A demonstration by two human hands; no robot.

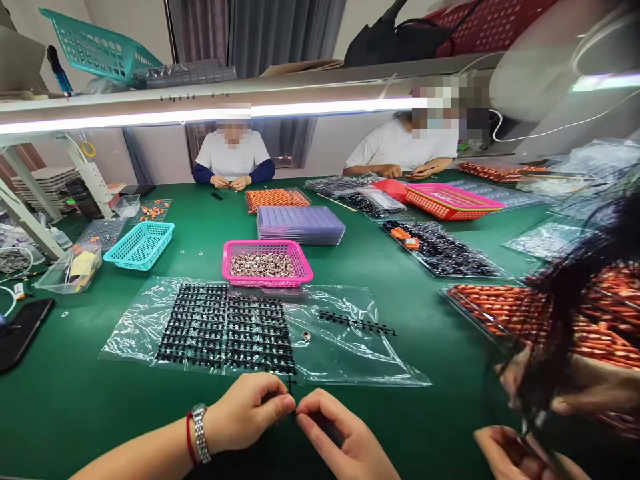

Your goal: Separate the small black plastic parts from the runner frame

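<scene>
Just below the clear plastic sheet (345, 363), my left hand (245, 413) pinches a small black plastic strip (291, 383) between thumb and forefinger. My right hand (345, 433) meets it at the strip's lower end with thumb and forefinger closed; whatever lies between those fingertips is too small to make out. Rows of similar black strips (225, 327) cover the sheet's left and middle. One separate black strip (357, 323) lies at its right, near a single small metal ring-like part (307, 336). Behind the sheet, a pink basket (267, 281) holds many such metal parts (263, 265).
A turquoise basket (140, 247) and a phone (23, 333) are on the left. Stacked clear trays (300, 225) stand behind the pink basket. Trays of black parts (440, 250) and orange parts (493, 307) lie right. A co-worker's hands (515, 453) are close by at right; two people sit opposite.
</scene>
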